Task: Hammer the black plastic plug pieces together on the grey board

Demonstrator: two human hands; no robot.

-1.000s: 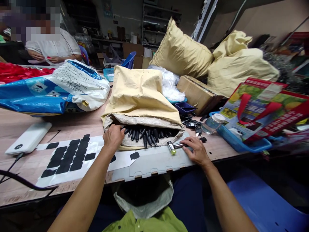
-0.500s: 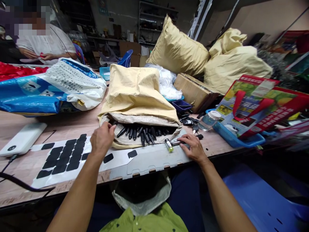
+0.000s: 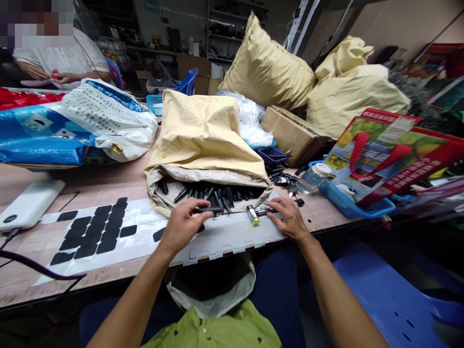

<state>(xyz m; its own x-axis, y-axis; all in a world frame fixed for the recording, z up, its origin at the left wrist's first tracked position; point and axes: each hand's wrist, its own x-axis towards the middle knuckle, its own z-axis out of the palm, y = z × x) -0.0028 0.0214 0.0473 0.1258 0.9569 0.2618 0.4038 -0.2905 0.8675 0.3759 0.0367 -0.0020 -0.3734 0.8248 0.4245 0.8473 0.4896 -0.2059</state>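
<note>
My left hand (image 3: 184, 223) pinches a slim black piece (image 3: 210, 210) between thumb and fingers, just in front of the mouth of a cream cloth bag (image 3: 206, 130). Many black pointed parts (image 3: 219, 197) lie inside that mouth. To the right, my right hand (image 3: 288, 217) is closed round the dark handle of a small hammer (image 3: 253, 214), whose head has a silver and a yellow-green end. The hammer rests over a grey board (image 3: 232, 234) at the table edge. Left of it lies a white sheet with black rounded stickers (image 3: 96, 231).
A white power bank (image 3: 34, 203) and a blue-white sack (image 3: 76, 128) are on the left. Right of the bag stand a clear jar (image 3: 313, 179), a blue tray (image 3: 377, 210) and a carton (image 3: 290, 130). A person in white sits at the far left.
My left hand has moved right from the bag's left corner to its front, where the black piece now shows in its fingers. My right hand has stayed on the hammer.
</note>
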